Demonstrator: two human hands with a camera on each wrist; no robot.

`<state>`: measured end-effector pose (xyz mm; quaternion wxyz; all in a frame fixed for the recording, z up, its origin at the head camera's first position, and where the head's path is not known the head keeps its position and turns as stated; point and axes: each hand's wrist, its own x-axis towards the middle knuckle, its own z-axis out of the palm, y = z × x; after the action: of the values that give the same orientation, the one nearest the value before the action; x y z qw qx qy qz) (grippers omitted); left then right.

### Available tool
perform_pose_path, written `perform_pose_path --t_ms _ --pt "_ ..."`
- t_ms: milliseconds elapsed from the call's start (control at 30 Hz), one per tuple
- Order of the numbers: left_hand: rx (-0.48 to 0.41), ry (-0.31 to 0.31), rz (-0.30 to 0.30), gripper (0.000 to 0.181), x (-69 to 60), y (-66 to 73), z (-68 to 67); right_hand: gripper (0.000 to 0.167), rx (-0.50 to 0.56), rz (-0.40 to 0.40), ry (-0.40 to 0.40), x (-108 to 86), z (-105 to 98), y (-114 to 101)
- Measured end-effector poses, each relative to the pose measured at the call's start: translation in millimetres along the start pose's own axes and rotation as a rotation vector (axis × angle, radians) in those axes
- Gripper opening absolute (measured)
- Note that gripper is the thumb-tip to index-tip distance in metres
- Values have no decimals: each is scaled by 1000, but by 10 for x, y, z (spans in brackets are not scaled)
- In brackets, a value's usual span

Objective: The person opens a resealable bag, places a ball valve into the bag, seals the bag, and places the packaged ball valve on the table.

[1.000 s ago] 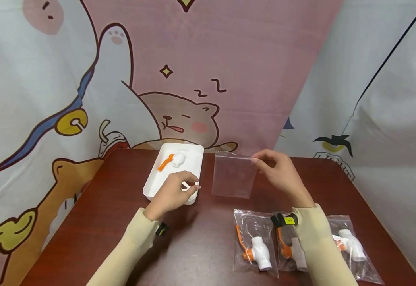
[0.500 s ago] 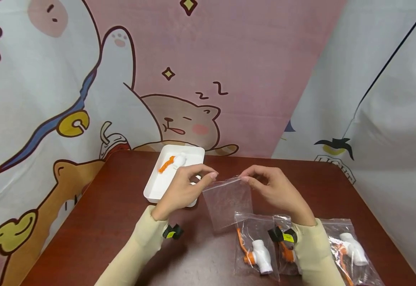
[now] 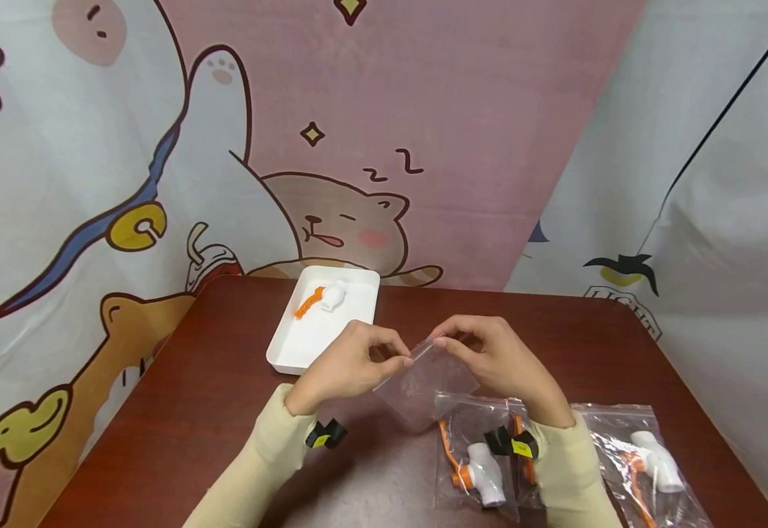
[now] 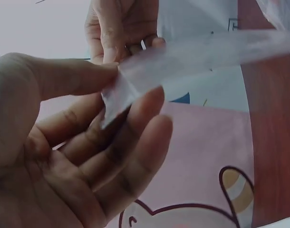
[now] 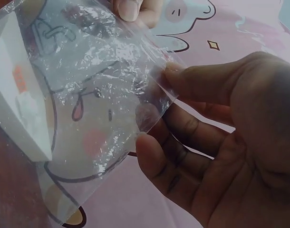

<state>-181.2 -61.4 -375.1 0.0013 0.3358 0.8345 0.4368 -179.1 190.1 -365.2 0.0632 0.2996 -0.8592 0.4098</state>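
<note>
A clear zip bag [image 3: 426,385] hangs tilted between both hands above the table, with nothing seen inside it. My left hand [image 3: 352,361] pinches one end of its top edge between thumb and fingers. At the other end, my right hand [image 3: 499,359] pinches the same edge. Through the film in the right wrist view, the bag [image 5: 102,95] looks crinkled and shiny. Left of the hands, a white tray [image 3: 284,357] holds a white valve with an orange handle [image 3: 331,297].
Several clear bags with white and orange valves lie at the front right, among them a near bag's valve [image 3: 485,473] and a far-right bag's valve [image 3: 657,462]. A printed cloth [image 3: 476,147] hangs behind the brown table [image 3: 225,411].
My left hand has moved right from beside the tray and now pinches the bag's edge. My right hand has come down and left with the bag, which has turned aslant.
</note>
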Motion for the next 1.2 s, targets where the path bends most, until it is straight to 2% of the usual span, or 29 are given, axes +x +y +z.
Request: perform_pose_path --t_ms 200,333,467,567,633,733,833,1000,1200 --pt "-91 -1 -79 11 -11 -10 26 7 -2 2 24 0 47 0" --pt "-197 10 -160 9 -22 -19 50 12 -48 45 101 -8 67 -35" --pt "-276 67 -212 9 -6 -21 87 10 -87 131 229 -14 65 -97" --pt "-299 123 -236 11 13 -17 121 5 -101 196 264 -12 77 -144" --pt "-326 150 -244 12 21 -15 144 8 -89 227 229 -8 102 -174" --pt "-405 162 -236 14 22 -14 174 16 -30 251 129 12 175 -209" --pt "-443 168 -200 16 16 -16 194 25 60 277 45 35 269 -243" --pt "-429 172 -158 18 16 -18 211 30 128 278 8 51 375 -273" --pt "-450 146 -179 18 13 -34 203 26 178 245 -23 55 365 -255"
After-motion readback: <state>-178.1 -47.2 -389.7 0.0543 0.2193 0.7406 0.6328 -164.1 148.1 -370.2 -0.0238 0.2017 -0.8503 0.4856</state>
